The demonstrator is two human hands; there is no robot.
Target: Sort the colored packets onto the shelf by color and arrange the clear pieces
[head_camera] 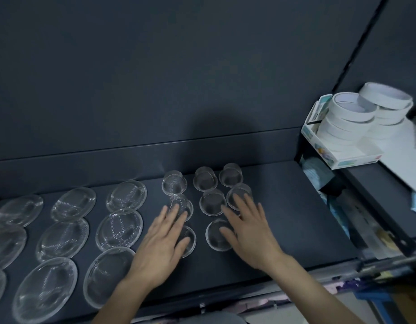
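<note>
Head: left hand (163,242), right hand (248,230), each grip unclenched, flat over clear cups (203,180)

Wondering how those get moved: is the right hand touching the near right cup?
Cannot tell. In the head view the right hand overlaps the cup from above; blurred, its thumb could rest or hover.

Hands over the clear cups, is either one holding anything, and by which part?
Nothing is held. The left hand and right hand both lie flat, fingers straight and spread, over the small clear cups; no finger curls round one.
</note>
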